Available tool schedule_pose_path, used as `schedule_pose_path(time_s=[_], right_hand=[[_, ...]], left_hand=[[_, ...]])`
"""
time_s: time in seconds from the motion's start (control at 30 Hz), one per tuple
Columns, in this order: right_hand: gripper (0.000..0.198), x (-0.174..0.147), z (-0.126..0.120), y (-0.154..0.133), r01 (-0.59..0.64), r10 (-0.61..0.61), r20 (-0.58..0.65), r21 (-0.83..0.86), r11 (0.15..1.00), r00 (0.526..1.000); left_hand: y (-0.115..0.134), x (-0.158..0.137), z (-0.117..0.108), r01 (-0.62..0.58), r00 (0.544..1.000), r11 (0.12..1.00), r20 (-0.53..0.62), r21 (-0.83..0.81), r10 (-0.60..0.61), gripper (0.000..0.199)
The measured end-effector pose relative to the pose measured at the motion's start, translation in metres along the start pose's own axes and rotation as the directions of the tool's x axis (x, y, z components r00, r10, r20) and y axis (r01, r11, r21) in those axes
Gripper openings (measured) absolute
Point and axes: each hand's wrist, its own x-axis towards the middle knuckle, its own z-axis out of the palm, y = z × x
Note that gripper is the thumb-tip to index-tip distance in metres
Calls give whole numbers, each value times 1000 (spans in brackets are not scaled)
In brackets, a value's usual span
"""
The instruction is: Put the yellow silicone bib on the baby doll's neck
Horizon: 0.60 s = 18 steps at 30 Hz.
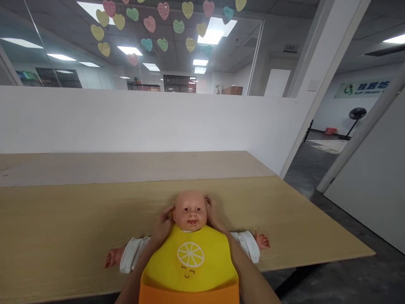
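A baby doll (190,210) lies face up on the wooden table, its head toward the far side and its white-sleeved arms spread wide. Over its chest is a yellow silicone bib (215,257) with a lemon-slice face and an orange catch pocket (190,295) at the near end. My left hand (163,223) is closed at the left of the doll's neck, on the bib's neck strap. On the other side, my right hand (213,213) curls beside the doll's ear, with the bib's other strap end. The fingertips of both hands are partly hidden behind the head.
The wooden table (79,223) runs up to a lighter board (142,166) along a white half wall (142,122). Glass above it carries heart-shaped notes (149,24). To the right are a doorway, a white door (373,177) and a standing fan (357,113).
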Motion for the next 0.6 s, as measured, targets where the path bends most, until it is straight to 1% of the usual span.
schedule_pose_path(time_s=[0.07, 0.13, 0.23, 0.4, 0.53, 0.6], right_hand=[[31, 3, -2, 7, 1, -1, -14, 22, 1000, 1000], [30, 4, -4, 11, 16, -16, -29, -7, 1000, 999], [29, 4, -5, 12, 8, -11, -36, -92, 996, 999], [24, 4, -7, 13, -31, 4, -107, -257, 966, 994], [19, 4, -8, 15, -52, 16, -123, -293, 955, 992], [18, 4, -8, 15, -52, 13, -133, -299, 953, 991]], left_hand=[[0, 0, 0, 20, 999, 1000, -49, -6, -20, 40], [0, 0, 0, 26, 997, 1000, -69, -5, -26, 41], [1, -1, -1, 19, 998, 998, -59, 54, -16, 40], [1, 0, -2, 28, 999, 986, -29, 164, -24, 39], [0, 1, -3, 19, 1000, 981, 3, 194, -20, 38], [0, 1, -4, 31, 1000, 975, -13, 222, -28, 39]])
